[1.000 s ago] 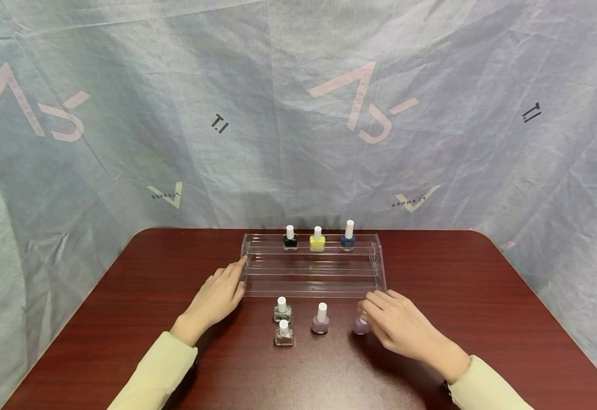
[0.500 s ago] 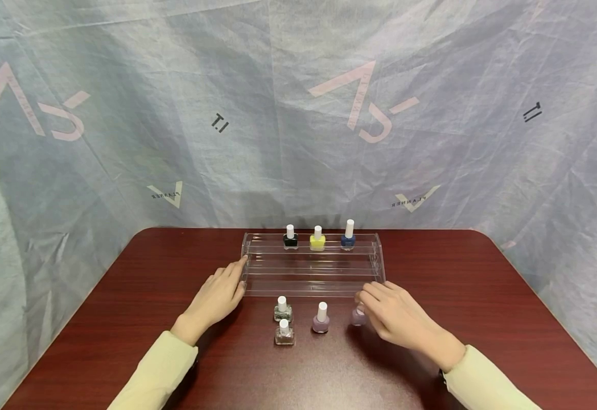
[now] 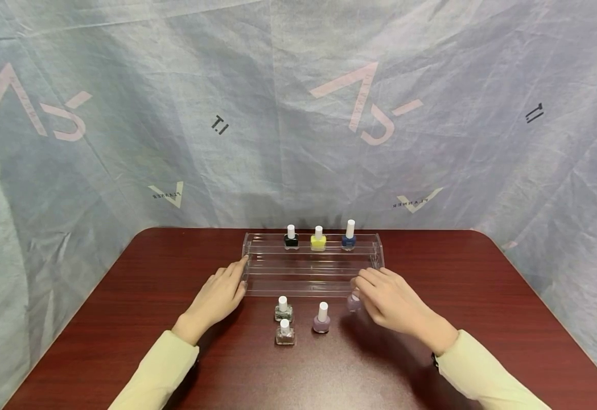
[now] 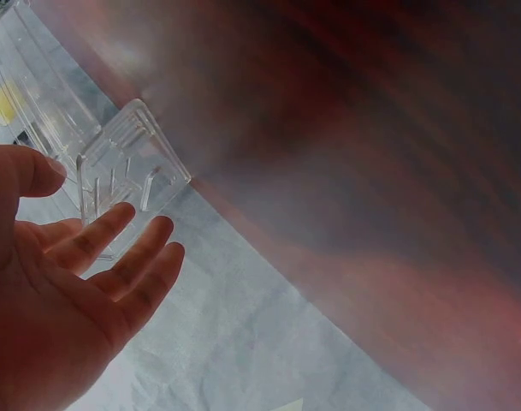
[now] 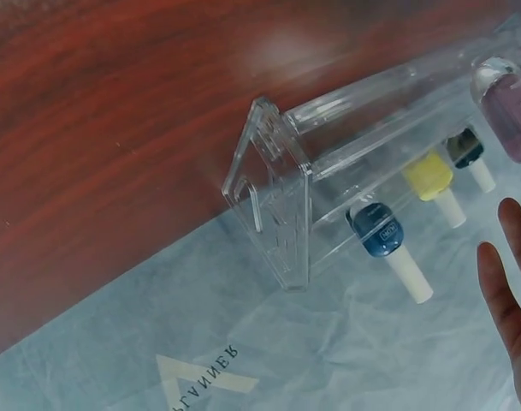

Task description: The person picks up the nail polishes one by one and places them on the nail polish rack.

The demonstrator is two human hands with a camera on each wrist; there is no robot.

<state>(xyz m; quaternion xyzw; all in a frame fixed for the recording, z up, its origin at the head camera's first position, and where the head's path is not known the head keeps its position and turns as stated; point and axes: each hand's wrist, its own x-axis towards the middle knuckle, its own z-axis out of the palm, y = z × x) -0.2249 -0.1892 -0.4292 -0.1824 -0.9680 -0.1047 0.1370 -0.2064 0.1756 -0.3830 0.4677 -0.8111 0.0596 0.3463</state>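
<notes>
The left hand [image 3: 215,297] is held forward, fingers [image 4: 139,257] loosely extended; the right hand [image 3: 398,302] is held with fingers curled.

Rack [image 3: 298,288]: middle tier [image 3: 303,271] free; three upright bottles [image 3: 318,243] obstruct top tier [image 3: 266,248].

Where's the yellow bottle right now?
In the head view, the yellow bottle stands in the clear rack's back row, between the black bottle on its left and the blue bottle on its right.
</notes>
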